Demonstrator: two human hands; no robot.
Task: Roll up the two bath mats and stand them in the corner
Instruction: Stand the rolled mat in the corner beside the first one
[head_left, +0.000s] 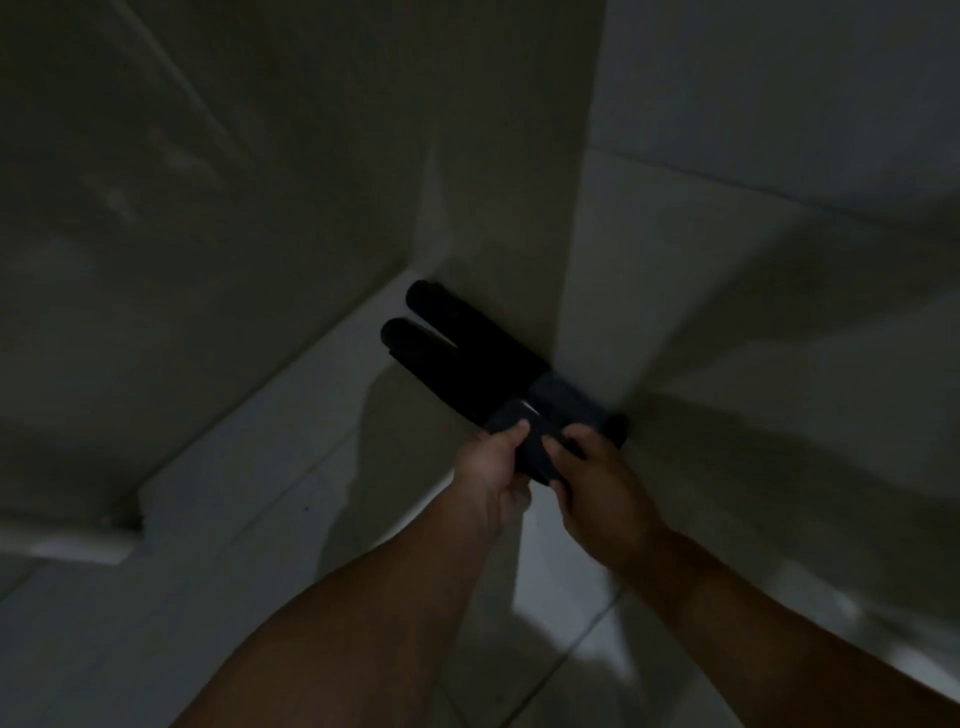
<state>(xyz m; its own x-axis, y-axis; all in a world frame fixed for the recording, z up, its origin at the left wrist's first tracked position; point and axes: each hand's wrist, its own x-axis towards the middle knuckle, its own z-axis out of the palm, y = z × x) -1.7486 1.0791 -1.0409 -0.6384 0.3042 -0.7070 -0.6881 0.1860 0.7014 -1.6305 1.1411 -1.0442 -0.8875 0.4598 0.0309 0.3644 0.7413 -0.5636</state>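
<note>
While both rolled mats (457, 345) lean in the corner (558, 291), the left hand (493, 460) and right hand (597, 478) grip their near ends (standing step); next, release gently.

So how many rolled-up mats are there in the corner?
2. The far mat leans on the wall in the corner. The near mat stands right beside it, closer to the person. Both hands, left hand and right hand, hold their top ends.

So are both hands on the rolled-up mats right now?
Yes, the left hand and right hand both hold the near ends of the two dark rolled mats, which stand side by side by the wall corner.
</note>
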